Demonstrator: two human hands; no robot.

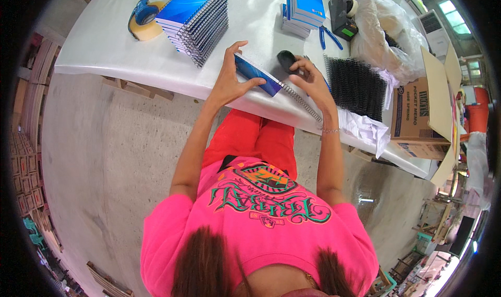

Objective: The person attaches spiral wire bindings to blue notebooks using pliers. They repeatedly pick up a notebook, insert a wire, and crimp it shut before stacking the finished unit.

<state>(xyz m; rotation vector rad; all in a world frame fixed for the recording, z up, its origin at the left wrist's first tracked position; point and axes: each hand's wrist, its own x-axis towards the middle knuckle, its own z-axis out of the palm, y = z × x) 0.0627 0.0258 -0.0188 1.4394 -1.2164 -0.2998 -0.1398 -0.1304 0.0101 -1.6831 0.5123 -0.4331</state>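
Observation:
My left hand (232, 78) grips a small blue-covered notebook (258, 76) at the table's near edge, thumb on the near side and fingers at the far end. A metal-looking spiral coil (301, 102) runs from the notebook's right end down toward the right, its tail past the table edge. Above the coil, my right hand (313, 86) is curved with thumb and index finger apart. Its fingertips are beside a round black object (286, 61), whose kind I cannot make out; whether they touch it is unclear. Something blue shows partly behind this hand.
Coil-bound blue notebooks (195, 18) are stacked at left, beside tape rolls (146, 23). Farther back are more blue notebooks (307, 7), blue-handled pliers (330, 38) and a black device (343, 18). Black coils (357, 86), a plastic bag (383, 26) and an open carton (417, 117) stand right.

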